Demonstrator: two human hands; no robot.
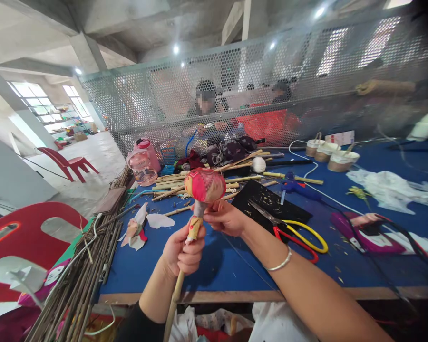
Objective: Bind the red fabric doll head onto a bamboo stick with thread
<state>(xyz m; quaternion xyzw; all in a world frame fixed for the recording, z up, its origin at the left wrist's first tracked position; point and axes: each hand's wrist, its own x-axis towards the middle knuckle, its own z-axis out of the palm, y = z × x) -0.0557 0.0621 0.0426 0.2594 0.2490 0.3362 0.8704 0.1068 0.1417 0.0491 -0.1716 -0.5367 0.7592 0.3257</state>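
Observation:
A bamboo stick [174, 301] stands tilted near the table's front edge, topped by a round head wrapped in red and patterned cloth [206, 185]. Below the head is a grey neck, then a yellowish cloth wrap. My left hand [185, 249] is closed around the stick at that wrap. My right hand [224, 217] is at the neck just under the round head, fingers pinched together; what they grip there is too small to make out. Scissors [288, 228] with red and yellow handles lie on a black cloth [257, 194] to the right.
Bamboo sticks [171, 185], a white ball [258, 165] and a glue gun [292, 185] lie behind. Cups [342, 160] stand back right. Cloth scraps [137, 228] and bundled twigs [89, 266] are left. Behind a perforated screen [157, 104] sits a person [205, 102].

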